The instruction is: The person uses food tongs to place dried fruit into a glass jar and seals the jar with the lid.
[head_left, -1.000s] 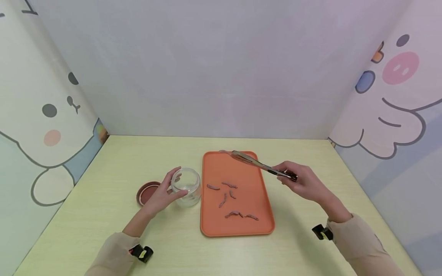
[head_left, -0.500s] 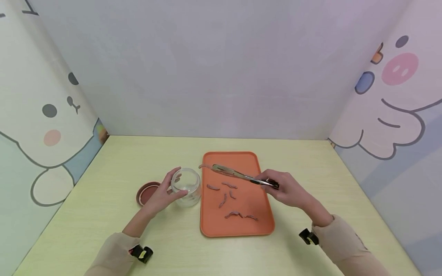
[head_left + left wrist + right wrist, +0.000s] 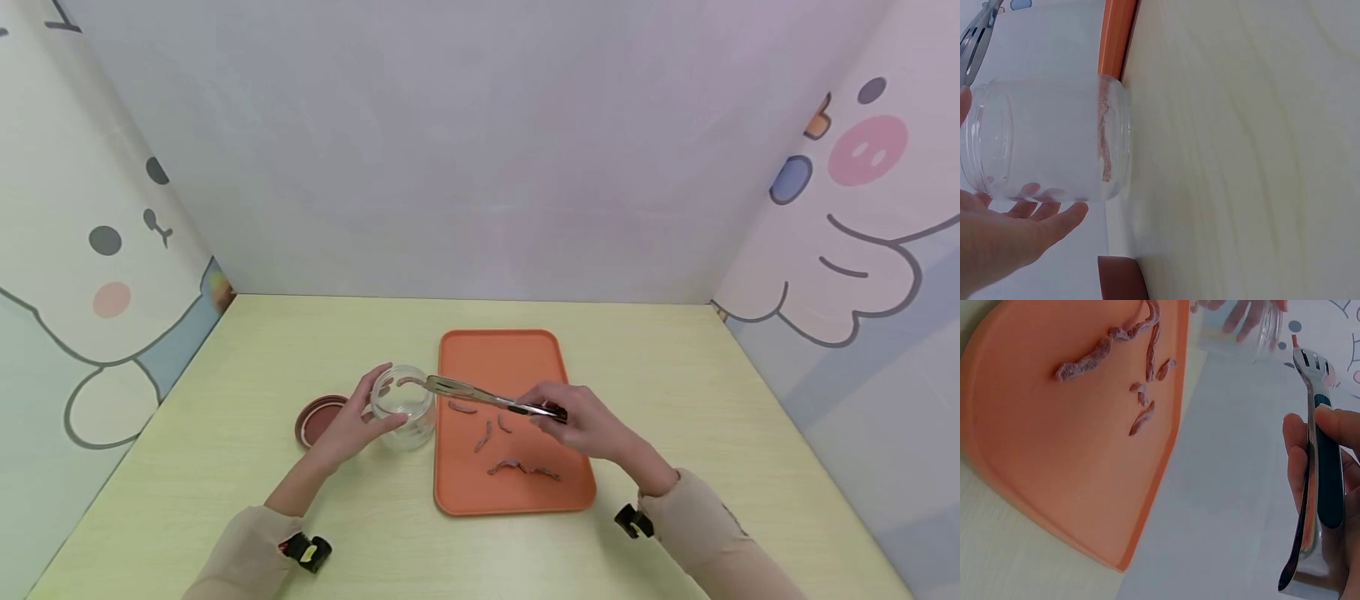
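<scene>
My left hand holds a clear glass jar upright on the table, thumb and fingers around its side. Inside, along the jar's bottom, lie reddish-brown pieces, seen in the left wrist view. With my right hand I grip metal tongs with dark handle grips. A thin twisted brownish strip, like dried meat, sticks out of the tong tips, over the jar's mouth. Several similar strips lie on the orange tray, right of the jar.
Behind my left hand a round reddish-brown lid lies on the pale wooden table. The tray's left rim is close beside the jar. A plain light wall stands at the back, with cartoon-printed panels on both sides.
My right hand has moved the tongs and the strip left and toward me, from above the tray's far end to the jar's mouth. My left hand and the jar have stayed put.
</scene>
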A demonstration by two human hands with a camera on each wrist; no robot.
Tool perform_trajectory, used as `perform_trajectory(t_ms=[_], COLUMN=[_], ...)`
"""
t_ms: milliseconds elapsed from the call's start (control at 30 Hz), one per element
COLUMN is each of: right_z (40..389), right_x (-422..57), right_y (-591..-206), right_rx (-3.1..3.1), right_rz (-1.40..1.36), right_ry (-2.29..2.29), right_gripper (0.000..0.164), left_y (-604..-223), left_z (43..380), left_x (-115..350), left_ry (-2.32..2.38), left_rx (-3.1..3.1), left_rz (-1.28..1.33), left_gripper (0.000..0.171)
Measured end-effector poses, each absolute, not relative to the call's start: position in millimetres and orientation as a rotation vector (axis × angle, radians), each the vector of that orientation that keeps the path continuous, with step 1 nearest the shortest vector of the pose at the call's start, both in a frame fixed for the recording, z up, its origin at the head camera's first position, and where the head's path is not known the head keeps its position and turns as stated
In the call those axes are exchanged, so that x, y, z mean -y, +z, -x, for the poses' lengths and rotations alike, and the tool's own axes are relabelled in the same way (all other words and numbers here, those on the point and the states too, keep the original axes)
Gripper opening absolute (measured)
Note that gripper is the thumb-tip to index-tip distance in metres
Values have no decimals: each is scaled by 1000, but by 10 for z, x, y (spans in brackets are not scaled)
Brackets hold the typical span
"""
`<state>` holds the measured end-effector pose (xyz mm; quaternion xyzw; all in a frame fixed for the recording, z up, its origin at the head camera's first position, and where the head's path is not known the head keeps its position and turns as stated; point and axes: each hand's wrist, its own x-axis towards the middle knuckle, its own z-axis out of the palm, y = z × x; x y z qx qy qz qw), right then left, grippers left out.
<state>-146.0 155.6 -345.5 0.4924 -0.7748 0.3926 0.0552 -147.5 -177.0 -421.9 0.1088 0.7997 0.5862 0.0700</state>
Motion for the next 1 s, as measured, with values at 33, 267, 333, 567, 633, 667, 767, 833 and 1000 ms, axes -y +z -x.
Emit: perform_trajectory(t_ms=[33, 267, 333, 567, 633, 667, 767, 833, 1000], right_z=[1462, 1480, 1467, 1433, 1462, 1483, 1563, 1609, 1645], right_x=[-1536, -1446, -1447, -1539, -1596, -1632, -1770, -1872, -2090], right_y=[-3467, -3592, -3592, -3533, -3579, -3616, -3752, -3829, -3922], right_rx=[2349, 2367, 2379, 2438, 2442, 2445, 2469, 2496, 2542], right_rz=[-1494, -1474, -1453, -1358, -1334, -1322, -1288, -1267, -1208], right_ry=[1199, 1226, 1231, 1239, 1230, 1224, 1199, 1182, 1133], right_gripper=[29, 30, 30, 29, 30, 31, 33, 33, 31], left_y=[-4220, -4214, -4209, -4199, -4199, -4200, -4202, -4201, -4157], left_z=[1476, 1460, 1458, 1462, 1463, 1465, 1466, 1467, 1444], left_x=[1772, 1769, 1767, 1767, 1767, 1767, 1765, 1762, 1744], left_ry=[1763, 1770, 1772, 1759, 1759, 1759, 1761, 1764, 1778], left_rx=[-2407, -2403, -2403, -2413, -2414, -2415, -2411, -2408, -2387], left_rz=[-329, -345, -349, -337, -338, -338, -343, -344, -339], left_gripper=[76, 76, 76, 76, 76, 76, 76, 76, 75])
